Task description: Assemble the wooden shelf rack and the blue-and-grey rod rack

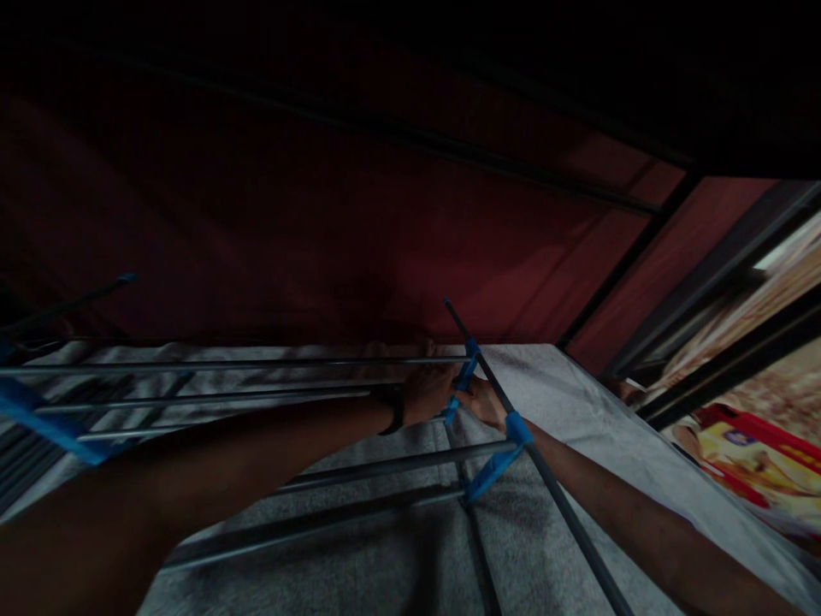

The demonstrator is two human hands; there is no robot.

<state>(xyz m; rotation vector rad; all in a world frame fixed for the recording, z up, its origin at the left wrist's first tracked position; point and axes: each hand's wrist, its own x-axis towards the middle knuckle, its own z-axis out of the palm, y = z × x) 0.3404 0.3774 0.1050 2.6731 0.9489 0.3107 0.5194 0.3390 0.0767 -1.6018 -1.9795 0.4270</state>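
A frame of dark metal tubes (398,464) with blue plastic connectors (519,429) stands on grey fabric. My left hand (428,392), with a dark band at the wrist, reaches between the tubes to the far blue connector (463,374). My right hand (481,400) comes from the right, passes behind the near upright tube and meets the same connector with its fingers curled. Both hands are closed around the connector area, close together. The left fingertips are partly hidden and dim.
Dark red fabric walls (385,257) with black bars rise behind. More tubes (26,453) and a large blue connector (57,423) are at the left. A red and yellow package (763,462) lies at the right, beyond the grey fabric (545,385).
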